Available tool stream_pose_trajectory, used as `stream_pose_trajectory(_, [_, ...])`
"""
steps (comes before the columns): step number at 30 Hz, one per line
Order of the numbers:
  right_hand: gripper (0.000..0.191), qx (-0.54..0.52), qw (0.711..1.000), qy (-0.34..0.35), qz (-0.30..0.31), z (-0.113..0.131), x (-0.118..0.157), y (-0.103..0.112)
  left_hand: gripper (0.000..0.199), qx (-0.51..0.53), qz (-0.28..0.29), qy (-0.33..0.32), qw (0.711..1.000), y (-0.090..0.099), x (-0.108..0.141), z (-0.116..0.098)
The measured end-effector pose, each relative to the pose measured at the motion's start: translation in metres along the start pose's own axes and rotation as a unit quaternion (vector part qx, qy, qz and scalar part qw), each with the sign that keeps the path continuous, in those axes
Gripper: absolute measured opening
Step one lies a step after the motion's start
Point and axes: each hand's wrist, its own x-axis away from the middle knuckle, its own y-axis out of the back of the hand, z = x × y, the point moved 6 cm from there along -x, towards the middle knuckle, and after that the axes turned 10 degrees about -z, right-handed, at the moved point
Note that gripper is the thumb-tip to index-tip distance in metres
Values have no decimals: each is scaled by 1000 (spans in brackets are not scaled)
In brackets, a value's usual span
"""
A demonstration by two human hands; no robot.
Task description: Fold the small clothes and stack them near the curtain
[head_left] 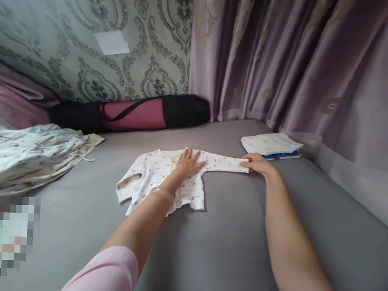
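Note:
A small white baby shirt (159,166) with tiny printed figures lies spread on the grey sheet (215,245). My left hand (188,163) presses flat on its upper chest, fingers spread, with a pale bangle (162,194) round the wrist. At the cuff of the shirt's right-hand sleeve, my right hand (255,163) pinches the fabric between thumb and fingers, and that sleeve is stretched out straight. The other sleeve (128,186) angles down and to the left. My left forearm covers part of the lower hem.
Folded clothes (271,144) lie in a small stack beyond my right hand. A loose heap of light printed clothes (29,151) is at the left. Along the patterned wall rests a long black and maroon bag (134,113); purple curtains (249,58) hang at the right.

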Motion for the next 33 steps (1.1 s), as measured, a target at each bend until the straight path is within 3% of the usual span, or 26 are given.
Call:
stream_pose_trajectory(6, [20, 200, 979, 4, -36, 11, 4, 6, 99, 24, 46, 20, 998, -3, -6, 0])
stream_pose_trajectory(11, [29, 367, 924, -20, -106, 30, 18, 12, 104, 20, 58, 26, 998, -7, -7, -1])
stream_pose_trajectory(13, [31, 388, 905, 21, -175, 51, 24, 6, 104, 19, 59, 28, 998, -6, -6, -2])
stream_pose_trajectory(15, [34, 357, 901, 124, -212, 77, 30, -16, 104, 18, 60, 32, 998, -5, -5, -4])
stream_pose_trajectory(17, [41, 291, 910, 246, -165, 100, 38, -53, 101, 18, 60, 34, 997, -3, -5, -5])
stream_pose_trajectory(19, [47, 243, 913, 317, -78, 112, 46, -93, 97, 17, 59, 33, 998, -3, -5, -6])
stream_pose_trajectory(21, [53, 240, 919, 311, -21, 109, 50, -121, 91, 16, 59, 32, 998, -5, -6, -5])
stream_pose_trajectory(23, [57, 262, 924, 279, 9, 99, 51, -134, 87, 18, 58, 31, 998, -7, -7, -3])
stream_pose_trajectory(26, [60, 296, 922, 249, 22, 86, 50, -135, 86, 28, 46, 28, 998, -8, -8, -2])
stream_pose_trajectory(33, [63, 365, 916, 169, -4, 66, 47, -110, 100, 67, 40, 36, 996, -4, -7, -3])
